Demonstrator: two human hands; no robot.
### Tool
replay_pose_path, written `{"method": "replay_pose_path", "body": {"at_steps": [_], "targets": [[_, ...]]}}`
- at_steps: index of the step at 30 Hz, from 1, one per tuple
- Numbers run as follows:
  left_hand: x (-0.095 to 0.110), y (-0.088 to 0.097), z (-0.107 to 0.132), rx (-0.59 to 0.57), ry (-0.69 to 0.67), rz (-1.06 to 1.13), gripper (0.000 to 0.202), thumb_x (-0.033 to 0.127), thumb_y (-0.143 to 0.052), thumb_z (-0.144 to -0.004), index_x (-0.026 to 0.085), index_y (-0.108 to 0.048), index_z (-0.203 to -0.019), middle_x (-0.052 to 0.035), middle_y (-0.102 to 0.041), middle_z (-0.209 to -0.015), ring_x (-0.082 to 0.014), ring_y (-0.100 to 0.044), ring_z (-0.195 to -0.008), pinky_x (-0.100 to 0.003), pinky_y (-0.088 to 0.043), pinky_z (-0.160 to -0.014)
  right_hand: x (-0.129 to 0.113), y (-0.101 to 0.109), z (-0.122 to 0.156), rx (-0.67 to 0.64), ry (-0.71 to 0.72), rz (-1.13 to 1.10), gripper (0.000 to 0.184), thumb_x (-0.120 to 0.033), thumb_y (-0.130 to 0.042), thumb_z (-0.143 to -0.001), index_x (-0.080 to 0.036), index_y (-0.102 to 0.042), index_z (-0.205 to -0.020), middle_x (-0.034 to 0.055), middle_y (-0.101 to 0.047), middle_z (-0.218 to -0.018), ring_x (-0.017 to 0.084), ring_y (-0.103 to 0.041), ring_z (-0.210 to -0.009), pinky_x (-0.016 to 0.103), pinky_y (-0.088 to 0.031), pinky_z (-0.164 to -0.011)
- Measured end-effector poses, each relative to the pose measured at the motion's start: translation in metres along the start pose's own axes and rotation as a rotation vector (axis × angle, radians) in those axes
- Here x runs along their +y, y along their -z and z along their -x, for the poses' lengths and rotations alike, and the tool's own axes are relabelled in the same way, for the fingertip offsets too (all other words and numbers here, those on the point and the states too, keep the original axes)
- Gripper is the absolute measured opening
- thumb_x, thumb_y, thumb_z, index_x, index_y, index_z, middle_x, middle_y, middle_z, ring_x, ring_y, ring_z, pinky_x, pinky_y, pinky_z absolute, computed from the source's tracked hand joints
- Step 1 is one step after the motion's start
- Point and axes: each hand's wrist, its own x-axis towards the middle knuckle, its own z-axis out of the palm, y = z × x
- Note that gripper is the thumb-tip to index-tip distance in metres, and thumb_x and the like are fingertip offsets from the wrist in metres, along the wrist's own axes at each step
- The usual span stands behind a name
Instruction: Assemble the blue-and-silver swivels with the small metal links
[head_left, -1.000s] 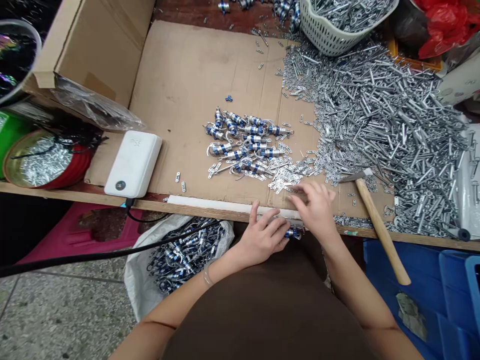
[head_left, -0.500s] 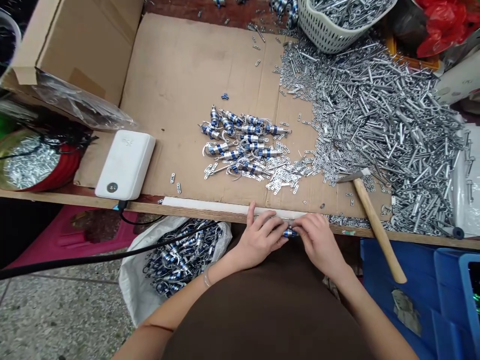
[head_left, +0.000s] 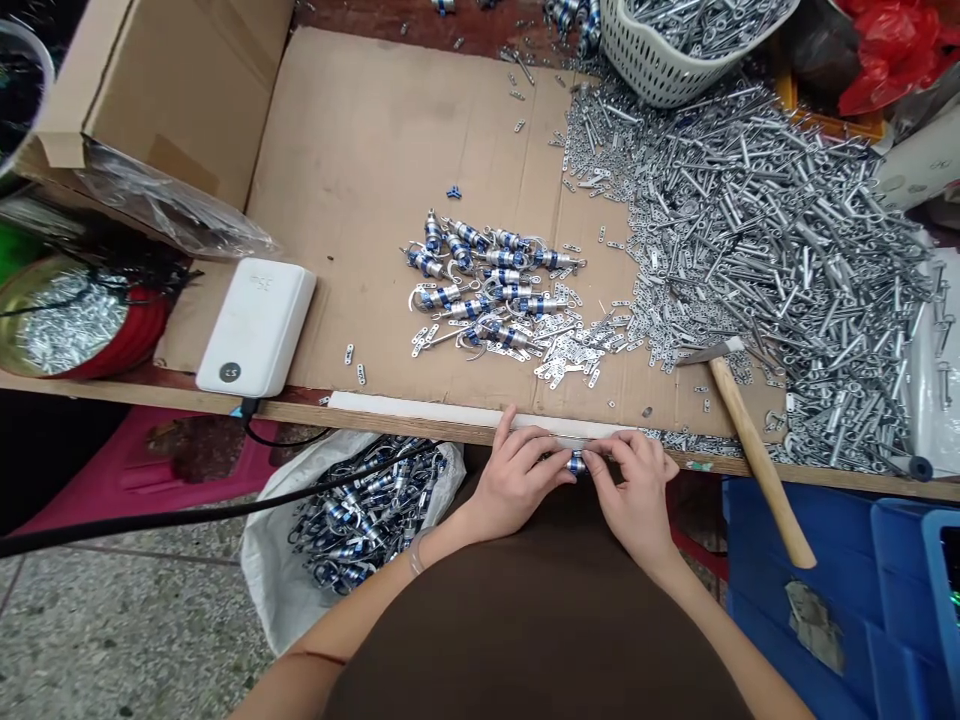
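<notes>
Hands: both drawn in to table edge, close together, pinching one small part btwn fingertips.
L hand (head_left: 517, 475): fingers spread, tips on left side of part, one finger up on white strip (head_left: 405, 403); bangle (head_left: 415, 552) on wrist.
R hand (head_left: 634, 490): fingers curled over, tips on right side of part.
Part: blue-banded part (head_left: 576, 462), metal, held btwn hands just off table edge, right at white strip.
Ahead of hands: cardboard sheet (head_left: 375, 200) on table; on it a loose pile of blue-banded pcs (head_left: 487, 275) w/ hooks, and small silver links (head_left: 570, 360) just right of that pile, nearest R hand.
Right of R hand: hammer (head_left: 757, 460), head on cardboard, wood handle sticking out past edge over blue crate (head_left: 787, 560).
Far right, ahead: big heap of silver pins (head_left: 765, 250), white basket (head_left: 675, 50) of same behind it.
Left of L hand: white power bank (head_left: 255, 328), red tin (head_left: 75, 318) of silver bits further out.
Below L hand: white sack (head_left: 262, 590) full of finished-looking blue-banded pcs, black cable (head_left: 150, 535) across it.
</notes>
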Motion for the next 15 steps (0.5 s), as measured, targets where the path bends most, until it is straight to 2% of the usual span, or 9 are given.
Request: {"method": "replay_pose_path", "body": {"at_steps": [7,10,13,15], "targets": [[-0.004,0.003,-0.001,-0.063,-0.164,0.032,0.014,0.017,-0.059,-0.081,0.019,-0.059,-0.095,-0.0006,-0.066,-0.086,-0.0163,-0.057,-0.092,-0.052,-0.029,-0.103,-0.004,0.001,-0.009,-0.120,-0.052,0.027,0.012,-0.031,-0.051,-0.082,-0.024,-0.059,-0.078,0.0012,-0.053,-0.088,0.020,-0.043,-0.087,0.035,-0.024,-0.076],[-0.004,0.003,-0.001,-0.077,-0.172,0.030,0.013,0.013,-0.056,-0.082,0.018,-0.060,-0.093,-0.0009,-0.066,-0.084,-0.0158,-0.058,-0.090,-0.052,-0.030,-0.103,-0.006,-0.003,-0.006,-0.121,-0.061,0.006,0.012,-0.032,-0.049,-0.082,-0.024,-0.058,-0.079,0.0021,-0.052,-0.089,0.020,-0.043,-0.088,0.035,-0.026,-0.075],[-0.001,0.003,-0.001,-0.081,-0.151,0.039,0.012,0.012,-0.055,-0.082,0.017,-0.060,-0.092,-0.0014,-0.066,-0.083,-0.0158,-0.058,-0.089,-0.052,-0.030,-0.103,0.001,0.001,-0.009,-0.029,-0.059,-0.051,0.015,-0.037,-0.051,-0.081,-0.023,-0.056,-0.083,0.0027,-0.054,-0.090,0.021,-0.045,-0.089,0.036,-0.029,-0.076],[0.000,0.003,-0.002,-0.087,-0.135,0.044,0.011,0.013,-0.055,-0.083,0.017,-0.060,-0.092,-0.0014,-0.065,-0.083,-0.0153,-0.058,-0.089,-0.052,-0.030,-0.103,0.019,0.012,-0.021,0.155,-0.079,-0.049,0.022,-0.042,-0.052,-0.079,-0.022,-0.055,-0.087,0.0043,-0.055,-0.091,0.022,-0.047,-0.089,0.038,-0.031,-0.079]]}}
